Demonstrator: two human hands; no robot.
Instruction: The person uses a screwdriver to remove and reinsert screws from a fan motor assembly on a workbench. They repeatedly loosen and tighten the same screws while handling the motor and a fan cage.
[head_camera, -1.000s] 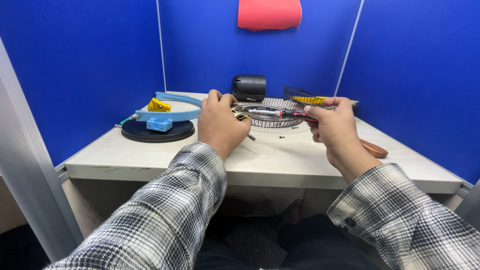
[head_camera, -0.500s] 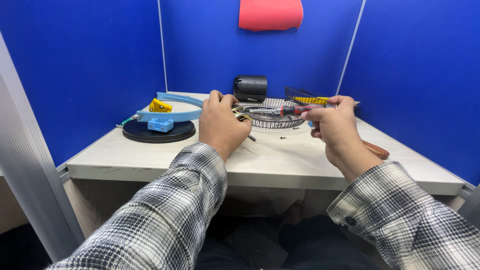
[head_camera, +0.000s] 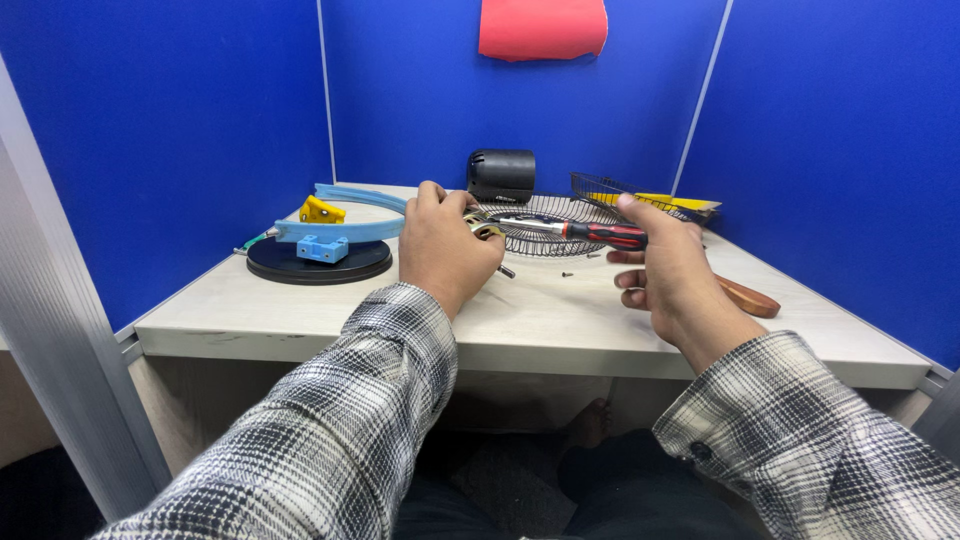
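Observation:
My left hand (head_camera: 443, 243) is closed around a small brass-coloured metal part (head_camera: 487, 231) just above the table, in front of a round wire fan guard (head_camera: 545, 222). My right hand (head_camera: 672, 280) holds a screwdriver (head_camera: 592, 231) with a red and black handle. Its shaft points left toward the part in my left hand. A black cylindrical fan motor (head_camera: 501, 174) stands behind the guard.
A black round base (head_camera: 318, 262) with light blue plastic pieces (head_camera: 338, 228) and a yellow piece (head_camera: 322, 211) sits at the left. A wire tray (head_camera: 610, 189) with a yellow item (head_camera: 672, 201) is at the back right. A brown wooden handle (head_camera: 747, 296) lies at the right. Small screws (head_camera: 567, 273) lie loose on the table (head_camera: 560, 325). Blue partition walls enclose the desk.
My right hand has lowered slightly and loosened its fingers around the screwdriver handle. My left hand stays in place on the small part.

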